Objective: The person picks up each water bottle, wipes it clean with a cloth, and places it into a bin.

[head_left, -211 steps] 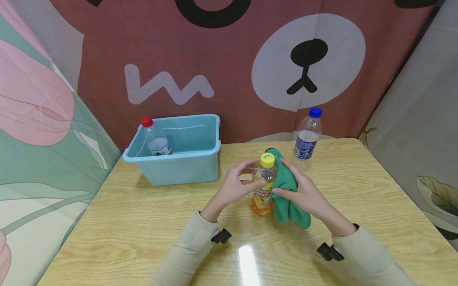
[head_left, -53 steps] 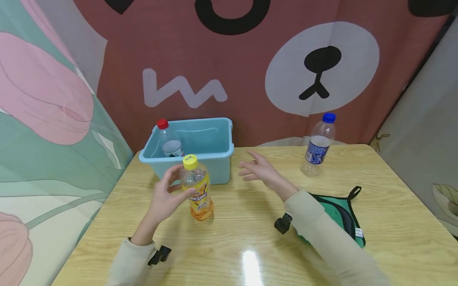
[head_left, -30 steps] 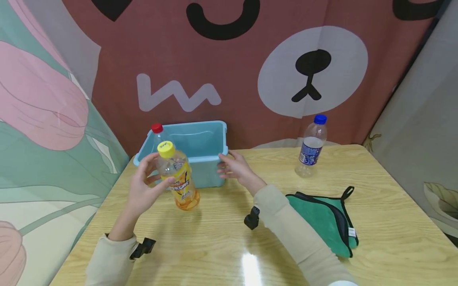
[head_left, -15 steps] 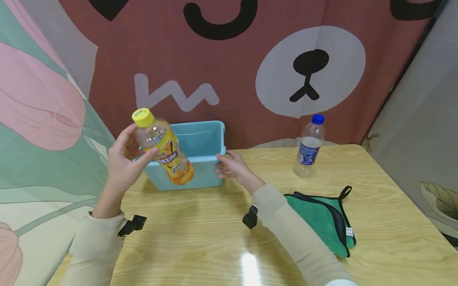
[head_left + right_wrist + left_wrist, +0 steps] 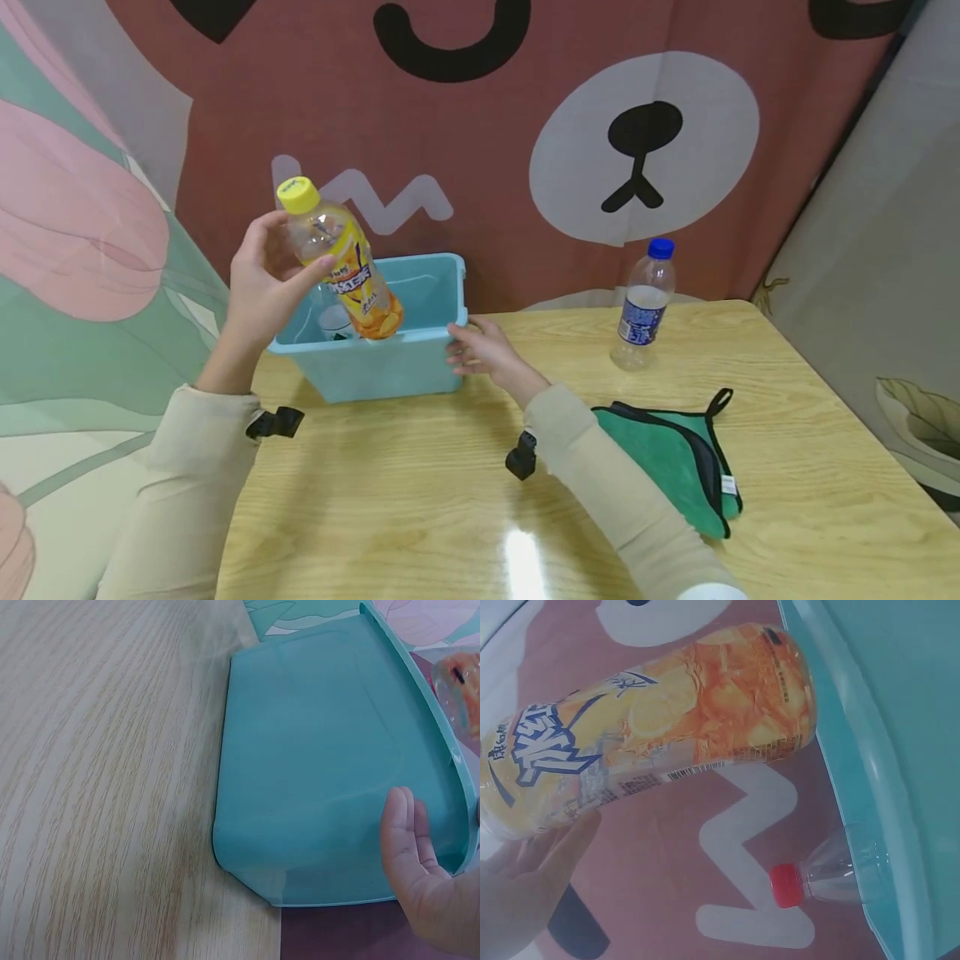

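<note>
My left hand (image 5: 258,287) grips a yellow-capped iced tea bottle (image 5: 352,279) from the left, thumb across the front. The bottle is tilted, its cap up to the left and its base over the front rim of a light blue plastic bin (image 5: 375,375). At the bin's right front corner, my right hand (image 5: 487,350) holds the rim, thumb on top and fingers against the outer wall. In the right wrist view its fingers (image 5: 405,840) lie along that wall. Inside the bin stands a red-capped clear bottle (image 5: 832,870), partly hidden behind the iced tea bottle in the head view.
A blue-capped bottle (image 5: 643,312) with a blue label stands at the table's back right. The green cloth (image 5: 667,454) with black edging lies folded beside my right forearm. Behind the wooden table (image 5: 390,517) hangs a bear-print curtain (image 5: 495,150).
The iced tea bottle, wiped-side cloth beside it at first, has gone left and up over the bin in my left hand. My right hand has left the cloth on the table and taken the bin's corner.
</note>
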Motion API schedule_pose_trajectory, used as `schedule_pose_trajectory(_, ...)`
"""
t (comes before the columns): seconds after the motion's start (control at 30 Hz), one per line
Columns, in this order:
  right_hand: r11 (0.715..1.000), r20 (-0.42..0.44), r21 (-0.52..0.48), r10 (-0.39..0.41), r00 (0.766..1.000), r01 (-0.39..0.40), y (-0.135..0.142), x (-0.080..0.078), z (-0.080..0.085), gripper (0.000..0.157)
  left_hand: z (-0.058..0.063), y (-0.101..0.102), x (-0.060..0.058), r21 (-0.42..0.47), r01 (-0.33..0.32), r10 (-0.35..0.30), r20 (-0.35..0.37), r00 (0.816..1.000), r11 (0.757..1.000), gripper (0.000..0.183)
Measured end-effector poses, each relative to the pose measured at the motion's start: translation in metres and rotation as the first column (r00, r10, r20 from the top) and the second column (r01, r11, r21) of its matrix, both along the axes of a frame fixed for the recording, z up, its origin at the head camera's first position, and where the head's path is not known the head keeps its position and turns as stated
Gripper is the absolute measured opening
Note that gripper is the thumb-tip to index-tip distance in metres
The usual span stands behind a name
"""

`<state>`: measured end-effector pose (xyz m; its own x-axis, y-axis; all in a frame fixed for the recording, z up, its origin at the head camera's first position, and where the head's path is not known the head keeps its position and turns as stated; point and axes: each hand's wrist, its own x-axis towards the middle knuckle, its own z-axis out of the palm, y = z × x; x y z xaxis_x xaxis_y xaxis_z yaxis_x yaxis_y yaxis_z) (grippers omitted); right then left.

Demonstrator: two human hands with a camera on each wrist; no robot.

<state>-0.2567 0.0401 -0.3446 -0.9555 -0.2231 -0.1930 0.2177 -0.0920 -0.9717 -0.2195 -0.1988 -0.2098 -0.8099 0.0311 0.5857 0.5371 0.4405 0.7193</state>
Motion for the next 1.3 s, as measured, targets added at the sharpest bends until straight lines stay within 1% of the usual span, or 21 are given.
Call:
schedule_pose_trajectory(0.07, 1.000, 0.002, 0.001, 0.007, 1.000, -0.007, 0.000, 0.000, -0.002, 0.054, 0.002, 0.001, -0.006, -0.057, -0.040, 0.042, 0.034, 0.999, 0.998, 0.059)
schedule_pose_trajectory(0.17, 1.000, 0.006, 0.005, 0.010, 1.000, -0.010, 0.000, 0.002, -0.003, 0.054, 0.002, 0.002, -0.015, -0.132, -0.064, 0.072, 0.056, 0.996, 0.989, 0.065)
schedule_pose_trajectory(0.33, 1.000, 0.014, 0.009, 0.002, 1.000, -0.002, -0.001, 0.003, -0.003, 0.050, 0.001, 0.002, -0.032, -0.230, -0.058, 0.080, 0.086, 0.993, 0.972, 0.068)
schedule_pose_trajectory(0.5, 1.000, 0.004, 0.011, 0.005, 1.000, -0.005, -0.001, 0.003, -0.003, 0.047, 0.000, 0.007, -0.048, -0.279, -0.026, 0.061, 0.116, 0.991, 0.960, 0.068)
schedule_pose_trajectory(0.67, 1.000, -0.001, 0.005, 0.013, 1.000, -0.013, 0.000, 0.003, -0.005, 0.044, 0.000, 0.014, -0.061, -0.327, -0.015, 0.067, 0.151, 0.986, 0.945, 0.070)
schedule_pose_trajectory(0.77, 1.000, -0.002, 0.002, 0.016, 1.000, -0.016, 0.001, 0.002, -0.005, 0.047, 0.001, 0.018, -0.067, -0.340, -0.012, 0.082, 0.192, 0.978, 0.940, 0.072)
schedule_pose_trajectory(0.93, 1.000, 0.002, 0.000, 0.013, 1.000, -0.013, 0.002, 0.001, -0.004, 0.051, -0.001, 0.023, -0.077, -0.358, 0.004, 0.099, 0.268, 0.958, 0.934, 0.075)
schedule_pose_trajectory(1.07, 1.000, 0.005, 0.005, 0.015, 1.000, -0.015, 0.002, 0.000, -0.003, 0.054, -0.004, 0.027, -0.083, -0.384, -0.004, 0.122, 0.284, 0.951, 0.924, 0.073)
schedule_pose_trajectory(1.17, 1.000, -0.001, 0.011, 0.017, 1.000, -0.017, 0.002, -0.002, -0.002, 0.052, -0.008, 0.029, -0.087, -0.402, -0.012, 0.140, 0.292, 0.946, 0.916, 0.072)
schedule_pose_trajectory(1.3, 1.000, 0.000, 0.011, 0.011, 1.000, -0.011, 0.001, -0.002, 0.000, 0.050, -0.015, 0.032, -0.093, -0.413, -0.001, 0.143, 0.314, 0.939, 0.911, 0.072)
